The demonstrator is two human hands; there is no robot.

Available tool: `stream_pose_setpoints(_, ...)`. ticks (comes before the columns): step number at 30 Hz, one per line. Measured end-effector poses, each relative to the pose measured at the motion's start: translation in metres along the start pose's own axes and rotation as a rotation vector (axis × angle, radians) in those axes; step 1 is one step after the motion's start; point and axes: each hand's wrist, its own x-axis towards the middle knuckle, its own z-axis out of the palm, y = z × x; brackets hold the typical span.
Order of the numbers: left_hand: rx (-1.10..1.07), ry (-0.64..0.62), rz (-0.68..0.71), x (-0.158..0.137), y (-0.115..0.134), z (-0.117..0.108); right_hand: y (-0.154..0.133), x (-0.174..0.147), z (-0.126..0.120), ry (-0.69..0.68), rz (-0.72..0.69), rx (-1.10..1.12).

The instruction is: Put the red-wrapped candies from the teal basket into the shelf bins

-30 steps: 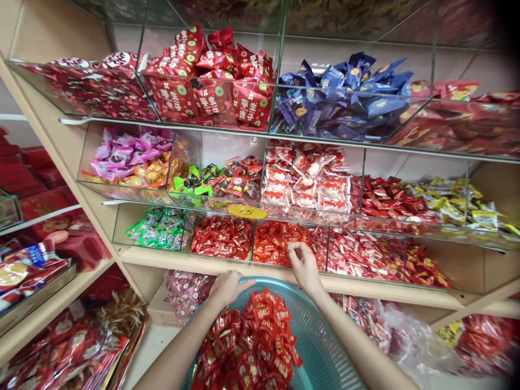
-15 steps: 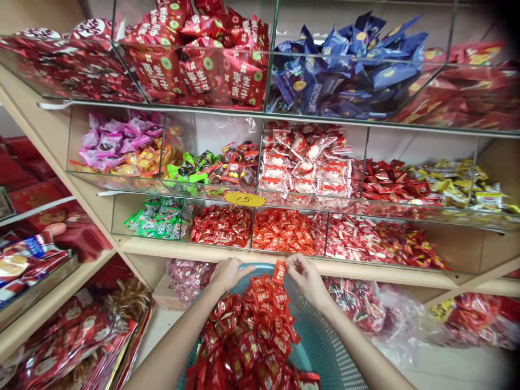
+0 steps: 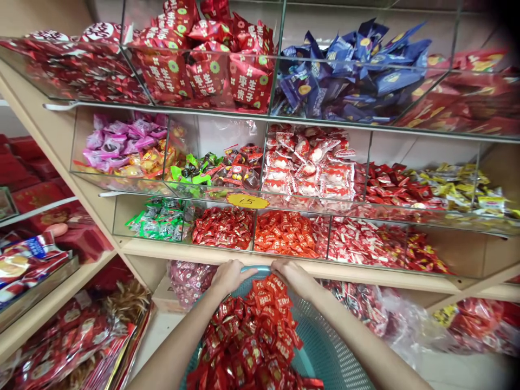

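A teal plastic basket (image 3: 320,346) sits low in front of me, heaped with small red wrapped candies (image 3: 252,336). My left hand (image 3: 229,275) grips the basket's far rim. My right hand (image 3: 291,275) lies palm down at the far rim, fingers curled onto the top of the candy heap; whether it holds a candy is hidden. Just beyond both hands, on the wooden shelf, is a clear bin of orange-red candies (image 3: 284,234).
Clear acrylic bins fill the shelves: green candies (image 3: 160,225), red candies (image 3: 223,227), pink ones (image 3: 122,141), blue packs (image 3: 349,76). A yellow tag marked 15 (image 3: 247,201) hangs on a bin front. Bagged sweets lie under the shelf (image 3: 365,314) and on the left racks (image 3: 24,265).
My right hand drew back from the orange-red bin with a red candy and came down onto the heap at the basket's rim. My left hand stayed on the rim.
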Motion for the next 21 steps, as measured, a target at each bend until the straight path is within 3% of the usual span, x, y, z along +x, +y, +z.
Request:
stream_pose_setpoints(6, 0.004, 0.014, 0.005, 0.000, 0.000, 0.001, -0.010, -0.013, 0.008, 0.116, 0.017, -0.071)
stream_pose_setpoints(13, -0.009, 0.033, 0.021, -0.001, -0.003, 0.005, -0.016, -0.040, 0.004, 0.084, -0.022, -0.163)
stream_pose_setpoints(16, -0.017, 0.043, 0.004, -0.001, -0.003, 0.005, -0.015, -0.030, -0.007, 0.170, 0.008, -0.128)
stream_pose_setpoints(21, 0.000, 0.030, -0.004, -0.003, -0.002, 0.001, 0.003, 0.015, -0.027, 0.340, 0.130, -0.098)
